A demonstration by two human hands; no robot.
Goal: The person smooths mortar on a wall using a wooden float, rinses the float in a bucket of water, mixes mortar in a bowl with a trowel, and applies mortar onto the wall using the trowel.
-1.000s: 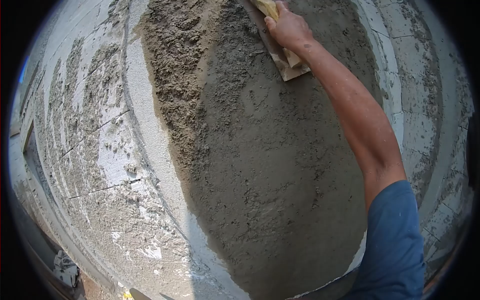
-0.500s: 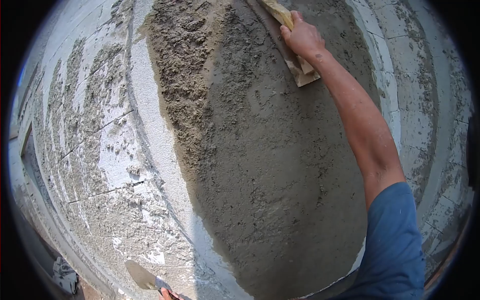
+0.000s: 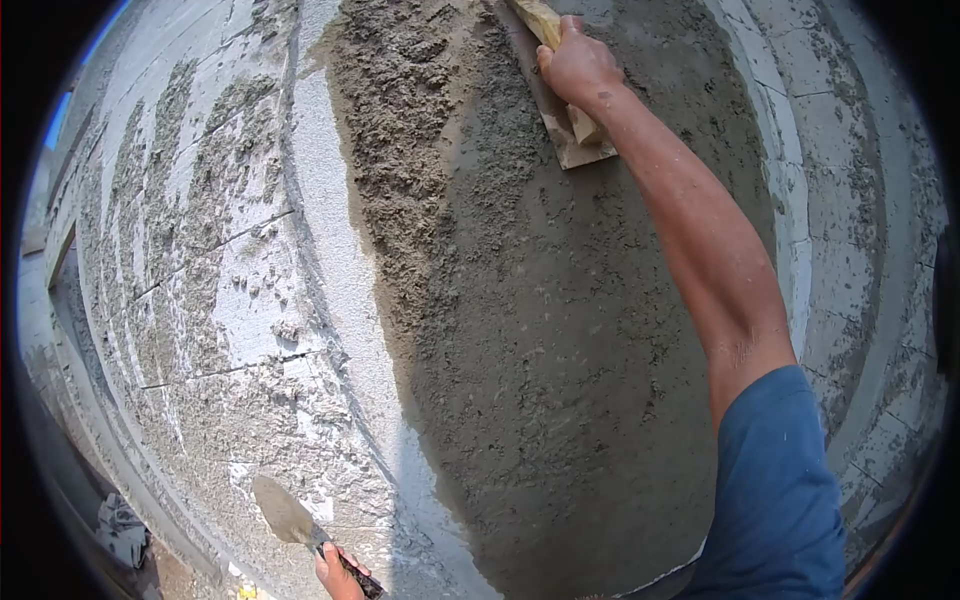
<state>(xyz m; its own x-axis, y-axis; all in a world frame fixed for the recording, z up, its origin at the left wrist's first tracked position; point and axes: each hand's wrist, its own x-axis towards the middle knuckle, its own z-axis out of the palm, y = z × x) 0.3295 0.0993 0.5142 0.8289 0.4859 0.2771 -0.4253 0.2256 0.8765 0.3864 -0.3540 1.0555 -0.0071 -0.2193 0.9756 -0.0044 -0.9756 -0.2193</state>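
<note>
High on the wall, my right hand point(image 3: 583, 66) is closed around the wooden handle of a plastering float point(image 3: 582, 155). The float's long flat board lies against wet grey mortar point(image 3: 540, 340), tilted with its lower end toward me; its top runs out of view. At the bottom left, my left hand point(image 3: 338, 578) grips the dark handle of a pointed trowel point(image 3: 282, 510). Its mortar-smeared blade points up and left, in front of the rough wall. Part of the left hand is cut off by the lower edge.
A rough, sunlit brownish mortar patch point(image 3: 405, 150) borders the smoother grey area. Left of it run a pale strip point(image 3: 335, 200) and block wall point(image 3: 250, 330) with mortar smears. More blockwork point(image 3: 835, 200) stands at right. A crumpled cloth-like item point(image 3: 122, 530) lies at lower left.
My right hand and the float have shifted slightly left across the mortar. The left hand and trowel have come up further into view. The camera view has shifted a little too.
</note>
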